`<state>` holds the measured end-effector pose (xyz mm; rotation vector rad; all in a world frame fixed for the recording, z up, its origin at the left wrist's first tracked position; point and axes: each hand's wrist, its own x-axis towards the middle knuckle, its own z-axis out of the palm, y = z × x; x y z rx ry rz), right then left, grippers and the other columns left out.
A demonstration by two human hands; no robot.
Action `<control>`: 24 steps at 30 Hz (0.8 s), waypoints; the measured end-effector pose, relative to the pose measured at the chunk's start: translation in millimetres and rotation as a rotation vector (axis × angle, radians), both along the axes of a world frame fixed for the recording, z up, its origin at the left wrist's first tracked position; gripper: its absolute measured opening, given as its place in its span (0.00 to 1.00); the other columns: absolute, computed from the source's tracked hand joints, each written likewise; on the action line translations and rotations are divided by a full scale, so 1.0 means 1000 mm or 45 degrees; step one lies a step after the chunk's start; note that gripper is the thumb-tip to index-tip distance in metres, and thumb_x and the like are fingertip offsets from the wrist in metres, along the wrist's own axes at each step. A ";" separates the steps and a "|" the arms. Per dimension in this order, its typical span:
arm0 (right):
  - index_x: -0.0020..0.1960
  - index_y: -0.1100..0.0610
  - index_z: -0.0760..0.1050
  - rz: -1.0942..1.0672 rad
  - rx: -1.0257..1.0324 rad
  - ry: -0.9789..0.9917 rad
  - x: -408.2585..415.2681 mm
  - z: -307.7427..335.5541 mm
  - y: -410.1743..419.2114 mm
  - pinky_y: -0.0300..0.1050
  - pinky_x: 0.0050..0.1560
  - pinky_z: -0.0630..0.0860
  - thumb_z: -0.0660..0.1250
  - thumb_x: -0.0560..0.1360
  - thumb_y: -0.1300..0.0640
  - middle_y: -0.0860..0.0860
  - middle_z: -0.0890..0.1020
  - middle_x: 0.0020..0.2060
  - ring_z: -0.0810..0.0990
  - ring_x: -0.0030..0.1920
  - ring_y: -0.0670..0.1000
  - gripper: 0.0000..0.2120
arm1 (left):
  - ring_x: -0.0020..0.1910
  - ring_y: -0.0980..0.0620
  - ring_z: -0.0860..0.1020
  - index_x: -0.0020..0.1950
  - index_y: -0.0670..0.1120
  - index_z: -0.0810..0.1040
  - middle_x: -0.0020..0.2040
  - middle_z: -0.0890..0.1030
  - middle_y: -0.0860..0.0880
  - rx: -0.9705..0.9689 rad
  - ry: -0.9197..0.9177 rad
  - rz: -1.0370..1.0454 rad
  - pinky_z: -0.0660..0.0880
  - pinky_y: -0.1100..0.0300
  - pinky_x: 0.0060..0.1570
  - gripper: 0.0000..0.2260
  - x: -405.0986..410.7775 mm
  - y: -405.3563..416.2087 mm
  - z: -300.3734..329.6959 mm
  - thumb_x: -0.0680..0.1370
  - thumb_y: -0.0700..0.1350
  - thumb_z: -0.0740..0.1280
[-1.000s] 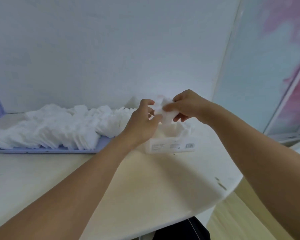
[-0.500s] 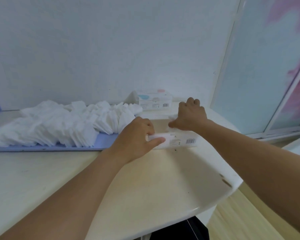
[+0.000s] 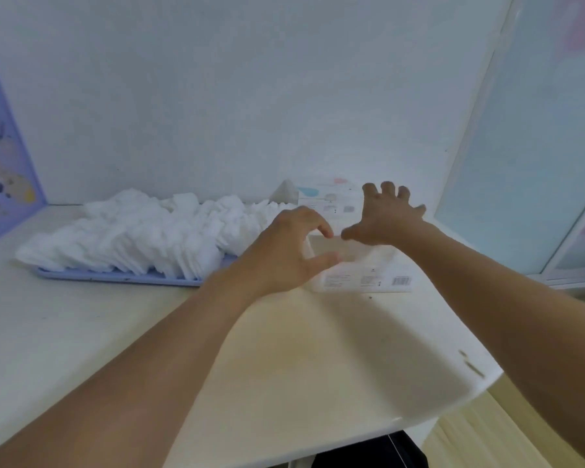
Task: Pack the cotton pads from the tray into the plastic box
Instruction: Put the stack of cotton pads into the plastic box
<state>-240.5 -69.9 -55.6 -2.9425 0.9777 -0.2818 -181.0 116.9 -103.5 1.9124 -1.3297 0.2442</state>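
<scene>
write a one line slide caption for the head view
Both hands, left and right, hover open-fingered over the plastic box beside a tray heaped with cotton pads.

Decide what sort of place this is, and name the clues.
Probably a room in a home set up as a small packing station: a pale table in a white-walled corner, a window frame at right, a colourful poster at left.

Home corner — pale table (image 3: 284, 349) against white wall (image 3: 250, 96), window (image 3: 520, 146), wood floor (image 3: 487, 434)
</scene>
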 end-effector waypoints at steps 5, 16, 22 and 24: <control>0.58 0.57 0.80 0.610 0.431 -0.659 0.005 0.024 0.105 0.50 0.51 0.80 0.72 0.73 0.48 0.54 0.84 0.50 0.83 0.48 0.53 0.18 | 0.51 0.55 0.78 0.53 0.49 0.82 0.52 0.82 0.52 -0.142 -0.103 0.345 0.75 0.60 0.51 0.06 0.037 0.075 0.048 0.77 0.43 0.71; 0.29 0.56 0.67 0.439 0.539 -0.317 0.074 -0.041 0.208 0.43 0.30 0.68 0.66 0.69 0.26 0.48 0.72 0.23 0.74 0.27 0.48 0.34 | 0.33 0.56 0.77 0.51 0.52 0.81 0.46 0.80 0.56 -0.158 -0.041 0.651 0.74 0.65 0.39 0.09 0.087 0.189 -0.015 0.76 0.39 0.69; 0.36 0.55 0.78 0.497 0.464 -0.326 0.081 -0.053 0.214 0.42 0.30 0.72 0.71 0.61 0.27 0.46 0.80 0.30 0.79 0.32 0.47 0.29 | 0.42 0.63 0.75 0.51 0.49 0.85 0.49 0.76 0.56 -0.011 -0.084 0.536 0.68 0.70 0.44 0.11 0.090 0.174 -0.021 0.77 0.37 0.65; 0.36 0.55 0.78 0.503 0.408 -0.356 0.082 -0.056 0.213 0.43 0.29 0.73 0.73 0.63 0.32 0.47 0.80 0.30 0.80 0.33 0.48 0.25 | 0.42 0.60 0.76 0.50 0.49 0.85 0.50 0.77 0.56 -0.015 -0.073 0.532 0.69 0.67 0.45 0.11 0.091 0.174 -0.020 0.76 0.38 0.65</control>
